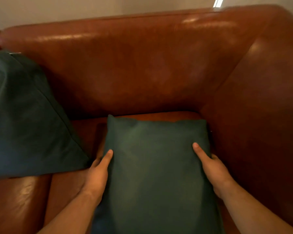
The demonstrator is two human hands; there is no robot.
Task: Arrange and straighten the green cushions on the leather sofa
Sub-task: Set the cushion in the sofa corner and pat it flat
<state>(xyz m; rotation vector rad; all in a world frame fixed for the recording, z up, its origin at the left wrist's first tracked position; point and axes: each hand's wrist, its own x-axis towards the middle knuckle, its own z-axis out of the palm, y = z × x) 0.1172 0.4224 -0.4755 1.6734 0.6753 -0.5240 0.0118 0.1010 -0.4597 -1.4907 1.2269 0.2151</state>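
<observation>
Two green cushions on the leather sofa [142, 68]: held cushion [157, 174], lower centre, gripped at both side edges by left hand [96, 173] and right hand [211, 168], thumbs on top, likely for squaring; second cushion [24, 119] leans at left.

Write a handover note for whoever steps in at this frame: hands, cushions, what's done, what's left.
Hands: the left hand grips the held cushion at its left edge, thumb on top; the right hand grips its right edge likewise.
The held cushion is low beside the right armrest, its far edge short of the backrest.
The second cushion leans tilted against the backrest, at the left.
Done: neither cushion is straight.
Left: probably stand the held cushion up in the corner, then square the second cushion.
</observation>
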